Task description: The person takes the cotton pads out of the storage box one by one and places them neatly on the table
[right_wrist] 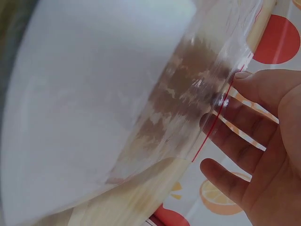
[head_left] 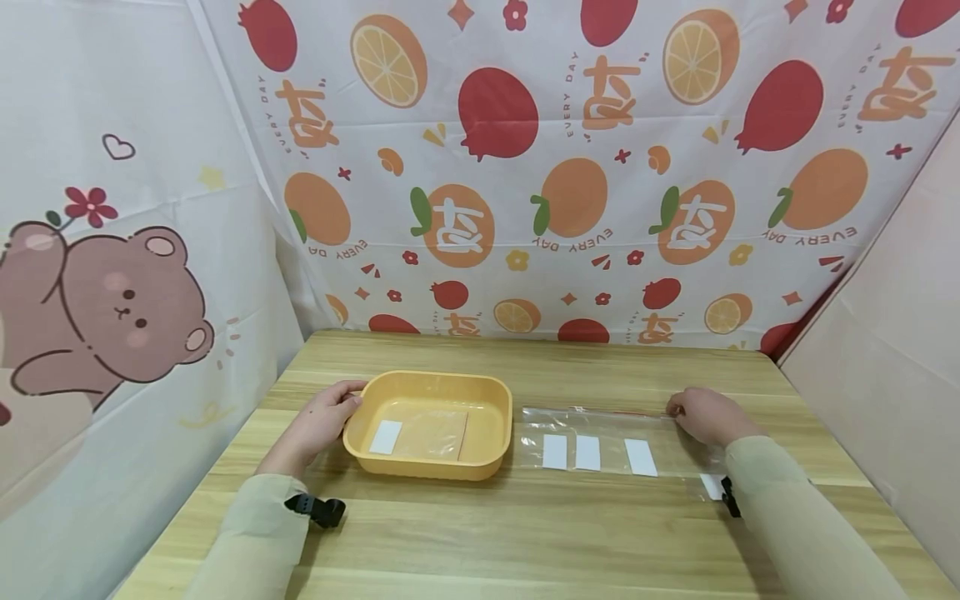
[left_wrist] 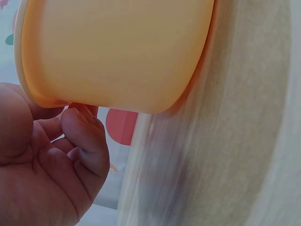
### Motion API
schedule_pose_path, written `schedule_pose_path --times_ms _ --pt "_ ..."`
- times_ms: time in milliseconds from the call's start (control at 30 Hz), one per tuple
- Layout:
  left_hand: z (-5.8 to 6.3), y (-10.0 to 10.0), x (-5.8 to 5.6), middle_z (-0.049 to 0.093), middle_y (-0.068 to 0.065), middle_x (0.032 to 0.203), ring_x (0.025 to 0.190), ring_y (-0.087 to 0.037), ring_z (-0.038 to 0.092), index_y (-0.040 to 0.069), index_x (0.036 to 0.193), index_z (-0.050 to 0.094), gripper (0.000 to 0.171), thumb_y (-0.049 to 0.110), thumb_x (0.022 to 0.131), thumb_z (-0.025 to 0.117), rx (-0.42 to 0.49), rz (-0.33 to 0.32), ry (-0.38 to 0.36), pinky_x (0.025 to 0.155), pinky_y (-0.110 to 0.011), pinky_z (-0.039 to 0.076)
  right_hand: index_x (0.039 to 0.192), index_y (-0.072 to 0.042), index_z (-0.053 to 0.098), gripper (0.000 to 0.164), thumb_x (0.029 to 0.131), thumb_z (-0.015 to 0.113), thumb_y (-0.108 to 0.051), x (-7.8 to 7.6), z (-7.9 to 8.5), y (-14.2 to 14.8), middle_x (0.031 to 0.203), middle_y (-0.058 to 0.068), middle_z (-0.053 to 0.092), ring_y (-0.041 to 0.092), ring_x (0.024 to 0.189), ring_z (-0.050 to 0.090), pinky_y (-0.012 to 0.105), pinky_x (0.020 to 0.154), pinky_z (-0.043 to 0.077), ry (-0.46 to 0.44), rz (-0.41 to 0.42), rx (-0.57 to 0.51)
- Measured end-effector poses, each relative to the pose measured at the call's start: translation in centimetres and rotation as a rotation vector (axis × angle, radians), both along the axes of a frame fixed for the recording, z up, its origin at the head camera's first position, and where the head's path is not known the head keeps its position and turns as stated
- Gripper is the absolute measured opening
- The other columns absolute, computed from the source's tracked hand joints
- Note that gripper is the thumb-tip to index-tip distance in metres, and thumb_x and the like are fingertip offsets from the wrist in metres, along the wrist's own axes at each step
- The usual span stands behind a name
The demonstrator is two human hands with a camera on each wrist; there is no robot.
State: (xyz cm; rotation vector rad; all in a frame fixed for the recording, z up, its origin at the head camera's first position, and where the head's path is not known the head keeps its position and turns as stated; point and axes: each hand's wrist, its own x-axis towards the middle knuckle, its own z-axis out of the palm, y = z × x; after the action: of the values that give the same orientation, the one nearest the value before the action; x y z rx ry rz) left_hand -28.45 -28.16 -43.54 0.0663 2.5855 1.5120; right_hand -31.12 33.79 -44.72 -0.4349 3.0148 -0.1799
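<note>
A yellow plastic basin [head_left: 428, 471] stands on the table at centre left. Inside it lies a clear zip bag [head_left: 431, 433] with a white label. At the basin's left end, my left hand [head_left: 318, 423] holds the rim between thumb and curled fingers, as the left wrist view shows. Several more clear zip bags with white labels [head_left: 588, 452] lie in an overlapping row right of the basin. My right hand [head_left: 708, 415] pinches the red-lined edge of the rightmost zip bag [right_wrist: 169, 99], thumb in front and fingers behind. That bag's label [head_left: 712, 486] is partly behind my wrist.
The wood-grain table [head_left: 480, 542] reaches back to a fruit-printed cloth [head_left: 525, 200]. A white cloth with a bear print [head_left: 135, 308] hangs at the left, and a pale cloth [head_left: 892, 333] at the right. Black straps [head_left: 318, 509] sit on both sleeves.
</note>
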Motion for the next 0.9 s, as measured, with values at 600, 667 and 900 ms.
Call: schedule_pose_path --times_ms 600,667,900 --pt "-0.11 -0.14 -0.13 0.056 -0.022 0.116 0.093 -0.028 0.062 0.000 0.152 0.037 0.046 0.020 0.111 0.040 -0.008 0.000 -0.002 0.075 -0.037 0.055 0.111 -0.007 0.077 0.024 0.093 0.061 -0.005 0.69 0.29 -0.27 0.106 0.011 0.071 0.039 0.107 0.064 0.059 0.093 0.047 -0.007 -0.004 0.001" --pt "-0.12 -0.15 -0.13 0.056 -0.023 0.116 0.093 -0.029 0.062 0.000 0.152 0.038 0.047 0.020 0.111 0.040 -0.004 -0.002 -0.003 0.075 -0.038 0.055 0.111 -0.007 0.077 0.024 0.093 0.060 -0.005 0.72 0.33 -0.32 0.105 0.011 0.070 0.038 0.106 0.064 0.059 0.092 0.048 -0.006 -0.002 0.006" --pt "-0.20 -0.17 -0.43 0.055 -0.022 0.117 0.096 -0.028 0.062 0.000 0.152 0.038 0.046 0.021 0.111 0.040 -0.018 -0.001 -0.003 0.077 -0.036 0.055 0.115 -0.007 0.076 0.026 0.094 0.059 -0.006 0.85 0.40 -0.59 0.111 0.013 0.070 0.041 0.111 0.062 0.061 0.094 0.046 -0.014 -0.021 0.013"
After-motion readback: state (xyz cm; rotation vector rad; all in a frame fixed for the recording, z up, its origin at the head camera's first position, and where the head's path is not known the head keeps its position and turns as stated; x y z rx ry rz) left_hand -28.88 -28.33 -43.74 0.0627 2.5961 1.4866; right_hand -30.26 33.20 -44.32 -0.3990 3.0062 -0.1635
